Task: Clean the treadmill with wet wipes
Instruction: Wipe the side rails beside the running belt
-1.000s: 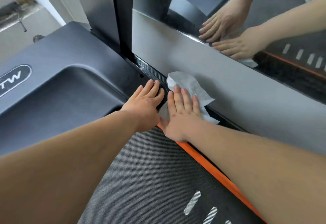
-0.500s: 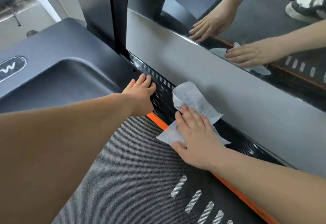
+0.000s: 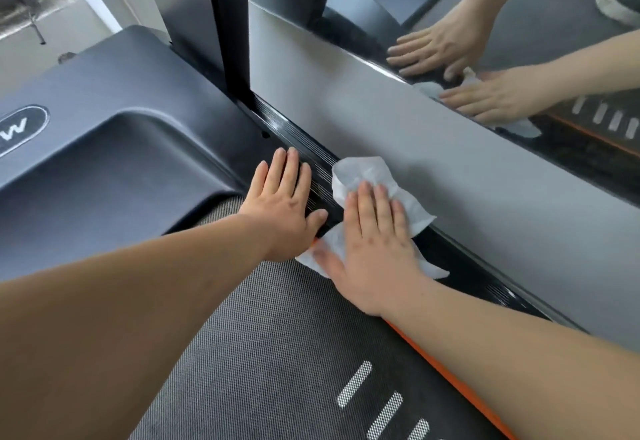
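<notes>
a: where is the wet wipe (image 3: 374, 179) sitting?

b: it's lying crumpled on the ribbed black side rail (image 3: 308, 159), the right hand (image 3: 375, 249) pressing it flat with fingers spread, not clenching anything. the left hand (image 3: 282, 212) is bracing open-palmed beside it, gripping nothing.

a: any advice?

b: i'd be keeping even pressure and stroking along the grooves. the rail is looking glossy, the belt (image 3: 270, 353) woven and grainy, the wipe thin and soft.

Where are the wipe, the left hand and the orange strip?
wipe (image 3: 363, 171): head view, bunched far end past the fingers.
left hand (image 3: 282, 212): head view, back of the hand.
orange strip (image 3: 460, 387): head view, stretch beside the belt.
</notes>
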